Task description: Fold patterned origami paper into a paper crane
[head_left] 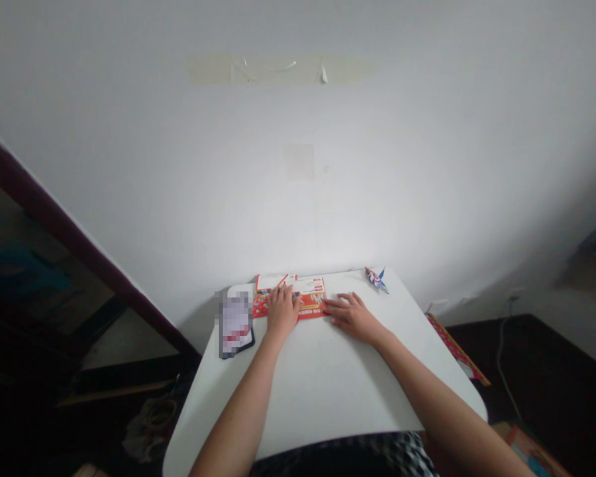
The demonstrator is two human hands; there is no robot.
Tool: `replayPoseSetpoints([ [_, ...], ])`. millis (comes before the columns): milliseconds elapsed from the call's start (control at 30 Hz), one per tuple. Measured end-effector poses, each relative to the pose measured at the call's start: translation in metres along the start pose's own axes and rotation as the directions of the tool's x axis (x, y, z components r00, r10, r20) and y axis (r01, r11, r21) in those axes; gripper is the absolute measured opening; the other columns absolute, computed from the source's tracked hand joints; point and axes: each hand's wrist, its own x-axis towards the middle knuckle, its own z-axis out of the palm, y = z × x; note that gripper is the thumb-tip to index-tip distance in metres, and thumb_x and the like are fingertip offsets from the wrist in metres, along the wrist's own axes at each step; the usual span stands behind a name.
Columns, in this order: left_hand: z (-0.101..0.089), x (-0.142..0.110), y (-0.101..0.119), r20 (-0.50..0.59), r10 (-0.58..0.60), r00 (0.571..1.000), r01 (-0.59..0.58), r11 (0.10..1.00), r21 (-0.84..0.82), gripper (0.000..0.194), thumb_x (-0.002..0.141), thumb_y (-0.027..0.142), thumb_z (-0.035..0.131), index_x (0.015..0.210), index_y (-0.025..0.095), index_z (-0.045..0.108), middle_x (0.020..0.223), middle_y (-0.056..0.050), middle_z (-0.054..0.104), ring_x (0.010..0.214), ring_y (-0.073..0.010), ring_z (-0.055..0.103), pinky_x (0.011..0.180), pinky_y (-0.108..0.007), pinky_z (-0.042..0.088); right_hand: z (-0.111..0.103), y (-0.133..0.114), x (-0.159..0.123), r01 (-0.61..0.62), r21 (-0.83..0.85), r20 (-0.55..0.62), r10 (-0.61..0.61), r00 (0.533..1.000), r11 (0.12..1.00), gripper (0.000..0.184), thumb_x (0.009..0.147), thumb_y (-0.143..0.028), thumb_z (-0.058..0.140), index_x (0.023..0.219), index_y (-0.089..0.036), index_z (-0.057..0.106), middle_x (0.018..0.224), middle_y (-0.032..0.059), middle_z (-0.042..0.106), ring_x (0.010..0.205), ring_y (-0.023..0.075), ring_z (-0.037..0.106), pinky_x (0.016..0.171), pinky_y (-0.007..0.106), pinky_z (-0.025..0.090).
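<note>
An orange, red and white printed paper sheet lies flat at the far edge of the white table. My left hand rests palm down on the sheet's left part, fingers stretched out. My right hand lies flat beside it, fingertips touching the sheet's right lower edge, fingers apart. Neither hand holds anything. A small folded paper crane sits at the table's far right corner, apart from both hands.
A phone with a blurred screen lies at the table's left edge. A white wall rises right behind the table. A patterned roll of paper leans by the table's right side. A dark frame and clutter stand on the floor at left.
</note>
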Motion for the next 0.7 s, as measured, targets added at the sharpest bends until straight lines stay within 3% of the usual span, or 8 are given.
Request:
replayPoseSetpoints([
  [333, -0.011, -0.001, 0.01, 0.104, -0.111, 0.988, 0.103, 0.992, 0.077, 0.06, 0.103, 0.043, 0.039, 0.156, 0.015, 0.042, 0.156, -0.018, 0.052, 0.149, -0.0373, 0.041, 0.121, -0.065, 0.033, -0.006, 0.002, -0.001, -0.057, 0.023, -0.013, 0.057, 0.998, 0.998, 0.033, 0.103, -0.045, 0.051, 0.132, -0.042, 0.068, 0.151, -0.0036, 0.058, 0.145, 0.033, 0.041, 0.12, 0.071, 0.021],
  [433, -0.015, 0.0, 0.009, 0.118, -0.138, 0.983, 0.125, 0.985, 0.115, 0.059, 0.102, 0.042, 0.039, 0.154, 0.015, 0.045, 0.158, -0.018, 0.05, 0.149, -0.0368, 0.04, 0.122, -0.063, 0.033, -0.008, 0.005, -0.002, -0.065, 0.017, -0.055, 0.066, 0.996, 0.998, 0.03, 0.103, -0.044, 0.052, 0.123, -0.039, 0.073, 0.144, -0.0019, 0.064, 0.142, 0.0328, 0.044, 0.12, 0.069, 0.023],
  [700, -0.027, 0.0, 0.008, 0.156, -0.152, 0.976, 0.123, 0.976, 0.182, 0.051, 0.101, 0.041, 0.038, 0.137, 0.013, 0.061, 0.158, -0.017, 0.051, 0.148, -0.0338, 0.041, 0.121, -0.054, 0.036, -0.001, 0.027, -0.004, -0.062, 0.019, -0.254, 0.064, 0.965, 0.998, 0.024, 0.101, -0.037, 0.058, 0.1, -0.032, 0.081, 0.12, 0.0022, 0.077, 0.124, 0.0291, 0.059, 0.11, 0.052, 0.042],
])
